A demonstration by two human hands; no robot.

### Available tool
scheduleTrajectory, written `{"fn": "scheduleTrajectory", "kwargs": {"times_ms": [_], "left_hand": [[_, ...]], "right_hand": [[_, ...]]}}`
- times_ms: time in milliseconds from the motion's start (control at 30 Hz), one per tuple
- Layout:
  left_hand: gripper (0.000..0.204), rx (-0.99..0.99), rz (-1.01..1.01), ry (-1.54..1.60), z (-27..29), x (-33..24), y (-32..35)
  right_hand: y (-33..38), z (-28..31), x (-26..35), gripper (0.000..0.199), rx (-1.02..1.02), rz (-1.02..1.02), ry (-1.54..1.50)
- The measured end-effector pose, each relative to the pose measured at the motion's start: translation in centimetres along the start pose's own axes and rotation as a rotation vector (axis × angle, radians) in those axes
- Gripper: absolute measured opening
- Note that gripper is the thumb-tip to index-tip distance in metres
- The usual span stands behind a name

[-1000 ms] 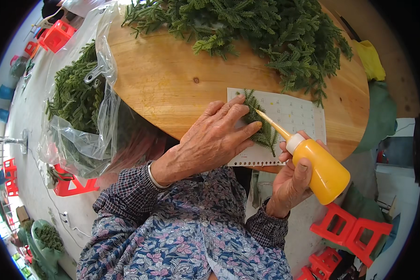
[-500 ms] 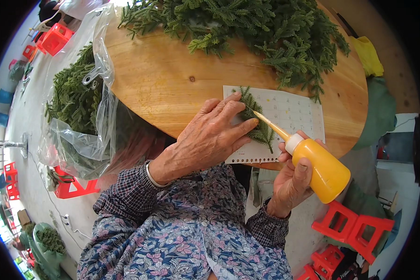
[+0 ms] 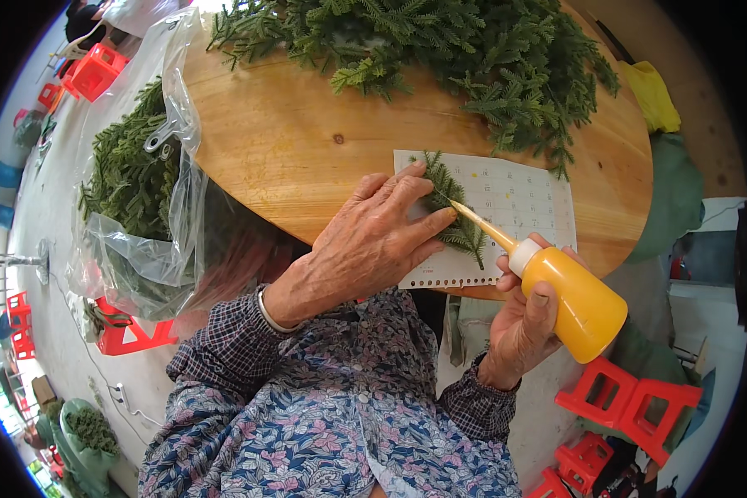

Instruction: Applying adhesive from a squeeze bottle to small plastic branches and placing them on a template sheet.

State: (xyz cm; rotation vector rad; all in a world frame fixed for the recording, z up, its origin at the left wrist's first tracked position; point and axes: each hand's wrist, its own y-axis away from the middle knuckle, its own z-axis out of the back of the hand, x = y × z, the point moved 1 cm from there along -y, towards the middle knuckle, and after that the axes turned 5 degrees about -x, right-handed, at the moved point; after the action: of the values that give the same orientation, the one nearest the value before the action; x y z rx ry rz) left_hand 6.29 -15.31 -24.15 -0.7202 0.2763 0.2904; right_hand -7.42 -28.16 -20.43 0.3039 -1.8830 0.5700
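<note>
A green needle sprig [image 3: 466,235] lies on a white calendar sheet [image 3: 539,199] at the table's near edge. My left hand [image 3: 373,228] reaches over its left side, with the thumb and fingers closed on the sprig. A tilted, soft yellow squeeze bottle [image 3: 579,305] with a white collar and long thin nozzle is in my right hand [image 3: 519,328]. The nozzle's tip is at the sprig's middle, close to my left thumb. Whether the tip touches the needles, I cannot tell.
Piled green branches [image 3: 506,66] cover the far part of the wooden table [image 3: 266,141]. To the left is a clear plastic bag [image 3: 183,274] holding more branches. Red stools [image 3: 631,407] stand at lower right, and a yellow cloth [image 3: 651,95] is at the far right.
The nozzle tip has shifted very slightly down along the sprig, and the bottle has moved a little to the right. My left hand keeps its hold.
</note>
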Motion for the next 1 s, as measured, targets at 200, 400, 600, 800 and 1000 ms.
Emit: {"fn": "scheduleTrajectory", "kwargs": {"times_ms": [200, 400, 600, 800, 1000], "left_hand": [[0.028, -0.001, 0.011, 0.024, 0.0, -0.1, 0.1], [0.028, -0.004, 0.009, 0.02, -0.2, -0.2, 0.4], [0.029, -0.017, 0.022, 0.067, -0.2, 0.0, 0.7], [0.03, 0.005, 0.061, 0.094, 0.2, -0.2, 0.6], [0.027, -0.01, 0.024, 0.078, 0.0, -0.1, 0.9]], "right_hand": [[0.1, 0.1, 0.1, 0.053, -0.007, 0.002, 0.002], [0.4, 0.1, 0.4, 0.052, -0.01, 0.0, 0.015], [0.5, 0.1, 0.7, 0.051, 0.0, -0.013, 0.03], [0.8, -0.2, 0.7, 0.051, -0.017, -0.014, 0.034], [1.0, 0.0, 0.7, 0.052, -0.022, -0.01, 0.048]]}}
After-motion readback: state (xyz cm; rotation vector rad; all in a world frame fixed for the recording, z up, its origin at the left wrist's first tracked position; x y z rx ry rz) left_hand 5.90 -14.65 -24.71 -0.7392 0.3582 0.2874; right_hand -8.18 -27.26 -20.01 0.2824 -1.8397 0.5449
